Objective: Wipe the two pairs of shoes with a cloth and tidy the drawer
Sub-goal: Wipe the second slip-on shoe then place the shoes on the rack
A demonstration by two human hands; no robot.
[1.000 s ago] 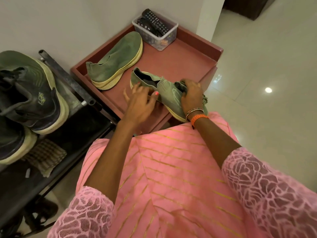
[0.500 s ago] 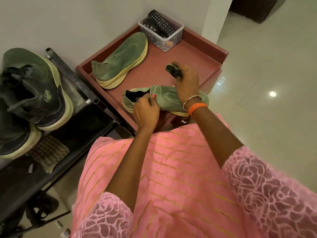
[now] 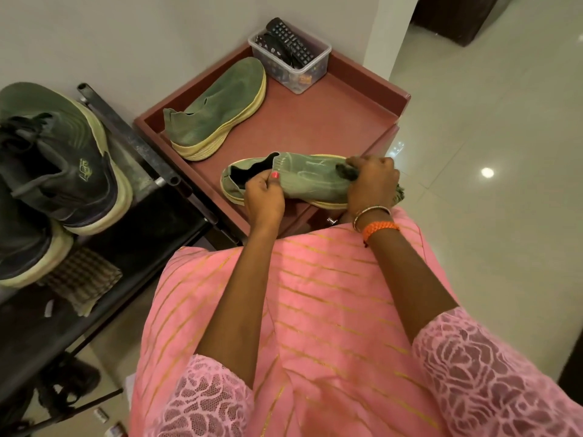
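Note:
A green knit shoe [image 3: 303, 178] with a yellow sole lies near the front edge of the red-brown cabinet top [image 3: 315, 121]. My left hand [image 3: 263, 197] grips its heel opening, thumb on the upper. My right hand [image 3: 372, 181] holds a dark crumpled cloth [image 3: 347, 172] against the shoe's toe. Its partner shoe [image 3: 217, 105] rests further back on the same top, toe toward the wall. A dark green lace-up pair [image 3: 56, 152] is stacked on the black rack at the left.
A clear plastic box [image 3: 291, 63] with remote controls stands at the cabinet's back corner. A checked cloth [image 3: 82, 279] lies on the black metal rack [image 3: 151, 171]. Shiny tiled floor [image 3: 489, 152] spreads to the right. My pink dress fills the lower frame.
My right hand has come down from above the shoe to its toe, cloth in hand. The shoe has turned flatter and sideways while my left hand keeps hold of the heel.

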